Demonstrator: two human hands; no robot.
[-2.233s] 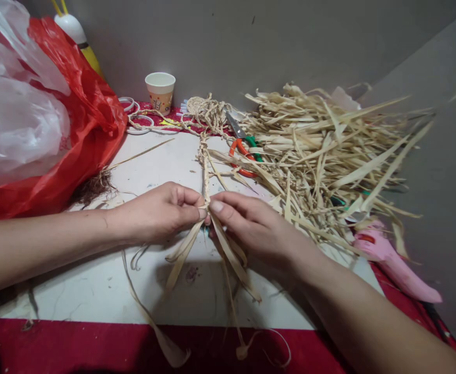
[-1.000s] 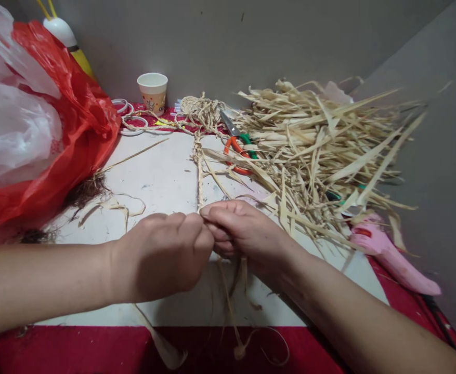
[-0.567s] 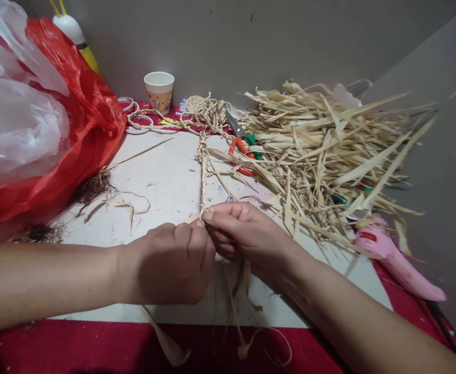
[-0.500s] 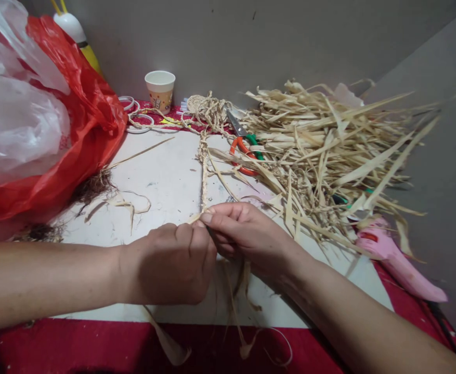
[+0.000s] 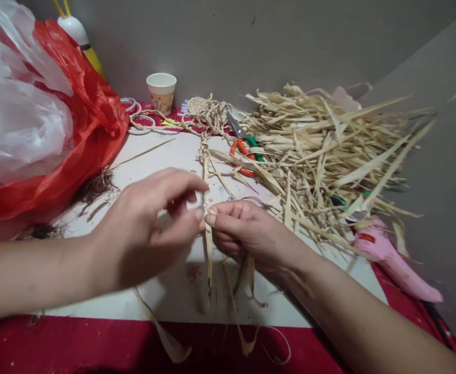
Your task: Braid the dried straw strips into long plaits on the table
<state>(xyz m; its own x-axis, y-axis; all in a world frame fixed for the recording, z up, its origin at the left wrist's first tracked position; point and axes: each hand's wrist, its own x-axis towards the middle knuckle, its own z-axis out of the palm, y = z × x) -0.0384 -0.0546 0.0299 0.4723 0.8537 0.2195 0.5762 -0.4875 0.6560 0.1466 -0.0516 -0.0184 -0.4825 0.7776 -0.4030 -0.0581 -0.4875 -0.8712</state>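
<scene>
A thin plaited cord of dried leaf strips (image 5: 204,161) runs from a coil at the back (image 5: 206,110) down the white board (image 5: 161,161) towards me. My right hand (image 5: 247,234) pinches the cord's near end between thumb and forefinger. Several loose strips (image 5: 209,259) hang from that pinch over the board's front edge. My left hand (image 5: 145,228) is lifted just left of the pinch, fingers curled and blurred, its thumb tip close to the strips.
A big heap of dried leaf strips (image 5: 321,150) fills the right side, with orange-and-green scissors (image 5: 243,150) at its edge. A pink glue gun (image 5: 391,259) lies right. A paper cup (image 5: 161,92) and white rings (image 5: 130,104) stand at the back. A red bag (image 5: 83,130) lies left.
My left hand has lifted from beside the right and loosened from its fist. One strip now hangs straight down from the pinch. The right hand has stayed put.
</scene>
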